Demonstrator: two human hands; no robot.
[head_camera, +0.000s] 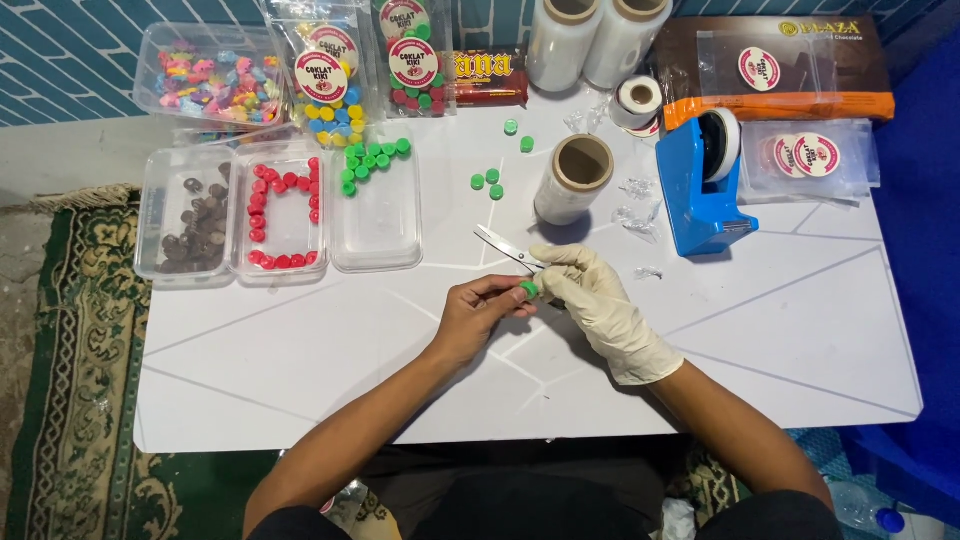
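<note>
My left hand (478, 312) is bare and pinches a small round green piece (528, 289) at its fingertips. My right hand (597, 300) wears a cream glove and grips a pair of small scissors (508, 246), whose blades point up and left, just above the green piece. Both hands meet near the middle of the white table (300, 350). Several loose green pieces (488, 181) lie farther back, beside a roll of clear film (574, 177).
Three clear trays sit at the left: brown pieces (196, 230), red pieces (283, 215), green pieces (372, 160). A blue tape dispenser (702, 190) stands right of centre. Bags of coloured pieces (335, 80), film rolls (590, 40) and a brown box (780, 60) line the back edge.
</note>
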